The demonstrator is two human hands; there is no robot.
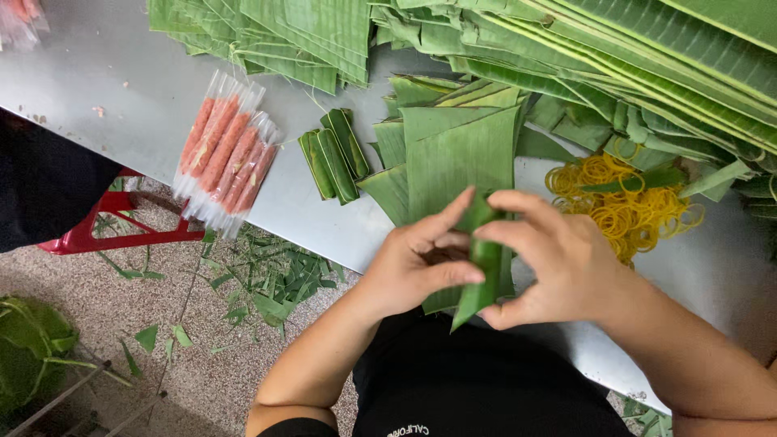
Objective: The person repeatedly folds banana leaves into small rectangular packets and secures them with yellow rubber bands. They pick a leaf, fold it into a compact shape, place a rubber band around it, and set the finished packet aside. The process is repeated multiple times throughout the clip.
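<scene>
Here, both hands pinch a leaf-wrapped roll over the near edge of the table.

The left hand (421,271) has thumb and fingers closed on the upper left side of the banana-leaf roll (483,271), while the right hand (558,263) clamps it from the right, fingertips meeting at its top. The roll's long axis runs nearly upright in the view, its pointed lower end tilted toward the person (the left hand sits slightly nearer that tip). It looks glossy, ribbed and tightly folded. Just behind it lies a stack of cut leaf sheets (457,154), flat and matte. Farther left sit three finished green rolls (334,154) and clear-sleeved pink sausage sticks (225,154); to the right, a heap of yellow rubber bands (627,202) on the grey metal table (105,73).
</scene>
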